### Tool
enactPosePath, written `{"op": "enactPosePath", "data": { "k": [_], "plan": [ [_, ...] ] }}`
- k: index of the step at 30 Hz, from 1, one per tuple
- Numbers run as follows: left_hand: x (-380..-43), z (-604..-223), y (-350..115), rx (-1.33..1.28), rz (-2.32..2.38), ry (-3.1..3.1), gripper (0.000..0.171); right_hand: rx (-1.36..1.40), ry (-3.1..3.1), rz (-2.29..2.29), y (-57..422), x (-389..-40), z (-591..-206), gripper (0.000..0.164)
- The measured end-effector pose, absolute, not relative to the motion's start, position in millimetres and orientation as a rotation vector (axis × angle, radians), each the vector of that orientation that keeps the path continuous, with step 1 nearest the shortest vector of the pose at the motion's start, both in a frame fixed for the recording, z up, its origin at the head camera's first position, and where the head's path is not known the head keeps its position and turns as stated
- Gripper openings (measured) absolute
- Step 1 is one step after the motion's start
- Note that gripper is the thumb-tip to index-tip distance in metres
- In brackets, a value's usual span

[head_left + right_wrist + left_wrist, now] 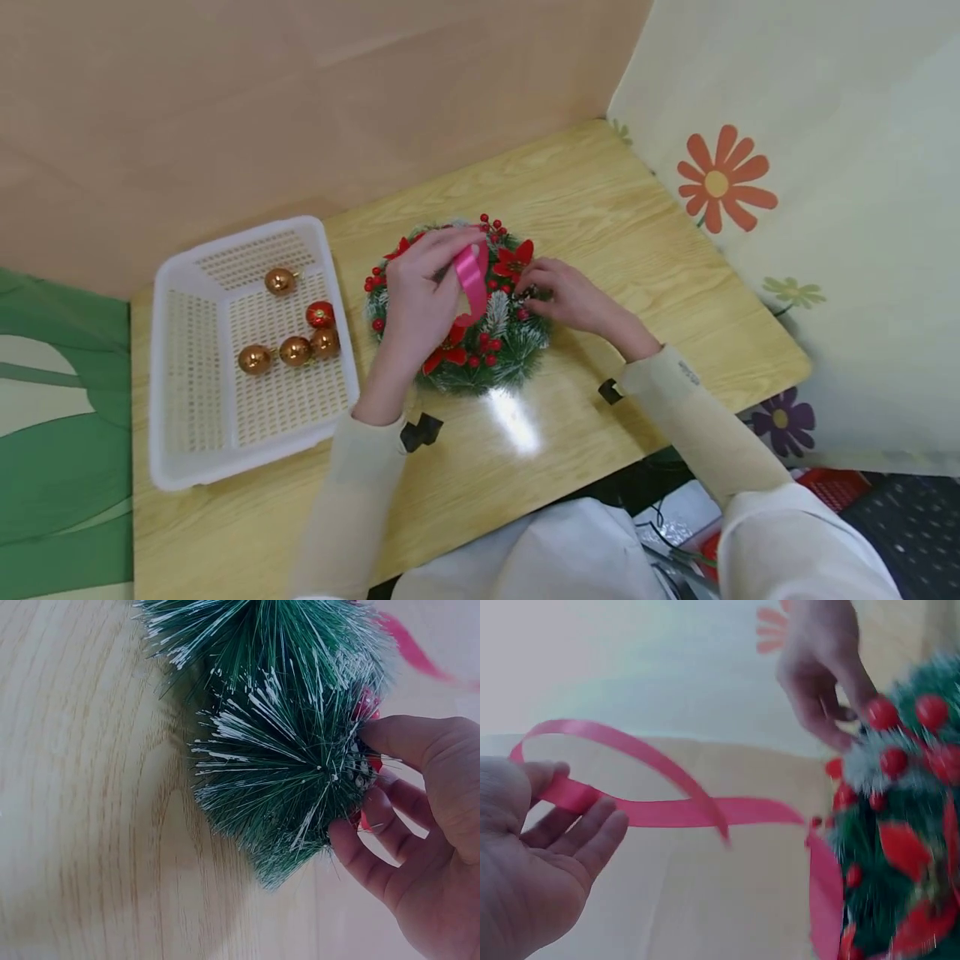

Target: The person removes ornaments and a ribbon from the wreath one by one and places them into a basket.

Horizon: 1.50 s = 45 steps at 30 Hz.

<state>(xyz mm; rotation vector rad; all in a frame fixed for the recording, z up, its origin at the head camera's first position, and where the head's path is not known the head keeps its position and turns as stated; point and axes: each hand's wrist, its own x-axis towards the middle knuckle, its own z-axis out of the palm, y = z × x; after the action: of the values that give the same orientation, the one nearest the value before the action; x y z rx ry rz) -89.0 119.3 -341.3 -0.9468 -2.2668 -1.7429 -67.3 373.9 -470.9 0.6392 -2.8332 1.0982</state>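
Observation:
A green wreath (517, 358) with frosted needle tips, red berries and red poinsettia flowers (445, 350) lies on the table. Above its left part, my left hand (420, 292) pinches a pink ribbon (470, 279). In the left wrist view the ribbon (667, 813) passes between thumb and fingers, loops over with a loose end, and runs down onto the wreath. My right hand (570, 296) grips the wreath's right edge. In the right wrist view, its thumb and fingers close round the needles (300, 765) and partly hide a few red berries.
Left of the wreath stands a white plastic basket (161, 375). Inside it are several copper-coloured baubles (256, 359) and a red bauble (320, 314). Behind the wooden table (645, 217) hangs a tan cloth (375, 100), with a flower-patterned white cloth (847, 167) on the right.

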Motion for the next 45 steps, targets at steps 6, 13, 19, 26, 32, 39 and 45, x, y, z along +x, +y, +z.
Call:
{"op": "enactPosePath", "data": {
  "k": [6,13,19,26,32,39,45],
  "plan": [
    [-88.3,-345.7,85.5,-1.097,-1.302,-2.232,0.025,0.652,-2.811,1.098,377.6,-73.8,-473.0,0.018],
    [-90.1,-337.9,39.5,-1.080,-1.025,-2.133,0.023,0.653,-2.803,1.130,378.4,-76.0,-482.1,0.018],
    [-87.7,-313.2,13.7,-0.979,-0.878,-2.090,0.022,0.661,-2.748,1.153,379.2,-76.0,-488.5,0.021],
    [-80.6,-284.5,6.5,-0.856,-0.815,-1.992,0.020,0.653,-2.712,1.161,390.9,-77.6,-490.3,0.023],
    [-75.8,-263.7,-0.7,-0.725,-0.837,-1.841,0.016,0.658,-2.708,1.133,398.1,-79.4,-489.8,0.024],
    [-68.8,-248.1,-18.0,-0.630,-0.798,-1.752,0.015,0.668,-2.676,1.117,401.2,-81.2,-497.7,0.028],
    [-66.0,-239.5,-32.3,-0.580,-0.749,-1.759,0.013,0.687,-2.651,1.118,401.3,-85.7,-506.2,0.032]
  ]
}}
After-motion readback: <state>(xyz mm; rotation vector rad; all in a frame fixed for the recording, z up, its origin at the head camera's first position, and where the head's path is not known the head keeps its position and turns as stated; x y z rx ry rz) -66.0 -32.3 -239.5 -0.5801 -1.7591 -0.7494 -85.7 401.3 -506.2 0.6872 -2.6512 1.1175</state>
